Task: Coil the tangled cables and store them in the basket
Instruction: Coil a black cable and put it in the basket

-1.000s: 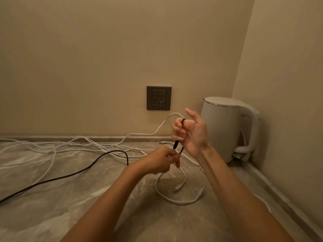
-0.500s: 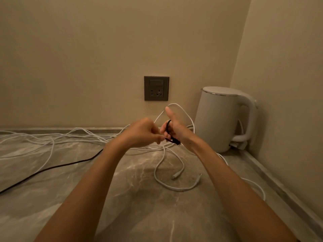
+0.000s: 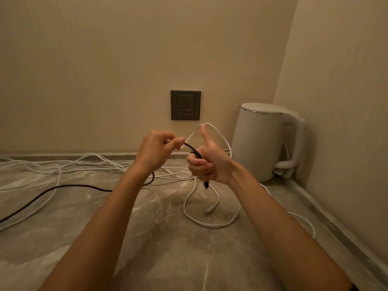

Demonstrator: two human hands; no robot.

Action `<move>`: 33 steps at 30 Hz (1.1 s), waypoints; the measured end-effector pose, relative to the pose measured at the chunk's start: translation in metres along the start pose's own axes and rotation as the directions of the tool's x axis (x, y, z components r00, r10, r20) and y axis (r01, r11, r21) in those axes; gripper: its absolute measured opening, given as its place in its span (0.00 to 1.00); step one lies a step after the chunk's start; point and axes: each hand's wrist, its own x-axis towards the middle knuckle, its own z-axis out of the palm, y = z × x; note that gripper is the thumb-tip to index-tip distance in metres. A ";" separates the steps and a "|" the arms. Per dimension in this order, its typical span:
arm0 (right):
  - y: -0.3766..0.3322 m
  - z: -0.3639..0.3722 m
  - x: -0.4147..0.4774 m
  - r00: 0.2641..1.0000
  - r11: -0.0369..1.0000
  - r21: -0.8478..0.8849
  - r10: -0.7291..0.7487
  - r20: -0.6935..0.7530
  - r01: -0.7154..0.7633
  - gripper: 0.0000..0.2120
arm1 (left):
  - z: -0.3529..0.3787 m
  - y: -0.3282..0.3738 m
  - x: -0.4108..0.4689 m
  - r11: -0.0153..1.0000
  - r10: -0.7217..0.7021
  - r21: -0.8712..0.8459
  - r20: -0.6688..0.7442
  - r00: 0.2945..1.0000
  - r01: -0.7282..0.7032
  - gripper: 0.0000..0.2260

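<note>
A black cable (image 3: 63,188) runs across the marble counter from the lower left up to my hands. My right hand (image 3: 210,162) grips the cable's end in a fist, thumb up, and the plug tip hangs below the fist. My left hand (image 3: 155,150) pinches the same cable a short way along, so a black arc spans between the two hands. Several white cables (image 3: 69,166) lie tangled on the counter to the left and behind my hands. One white cable loop (image 3: 207,222) lies under my right forearm. No basket is in view.
A white electric kettle (image 3: 262,141) stands in the right corner against the side wall. A dark wall socket (image 3: 185,105) sits on the back wall above my hands. The counter (image 3: 168,248) meets a low stone ledge at the back and right.
My left hand has moved up and left from my right hand, drawing out a short arc of black cable. My right hand turned into a fist with the thumb up.
</note>
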 end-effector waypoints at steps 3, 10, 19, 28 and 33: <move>0.001 0.000 -0.001 0.994 0.979 0.197 -0.076 0.072 0.061 0.36 | 0.007 -0.003 -0.001 0.999 -0.024 0.024 0.034 0.999 0.023 0.13; -0.008 -0.001 -0.002 0.961 0.809 0.519 -0.248 -0.123 0.275 0.37 | 0.027 -0.007 -0.009 0.963 -0.192 0.235 0.239 0.952 0.135 0.14; -0.004 0.000 0.001 0.825 0.690 0.499 -0.267 -0.498 0.525 0.26 | 0.026 0.024 -0.015 0.952 -0.299 0.247 0.635 0.712 0.179 0.12; -0.001 0.005 0.004 0.789 0.925 -0.013 -0.331 -0.518 0.379 0.31 | 0.006 0.038 -0.010 0.931 -0.147 0.351 0.617 0.773 -0.104 0.09; 0.003 0.008 0.009 0.826 0.951 -0.265 -0.277 -0.490 0.161 0.35 | -0.010 0.039 -0.008 0.945 -0.055 0.305 0.507 0.860 -0.119 0.11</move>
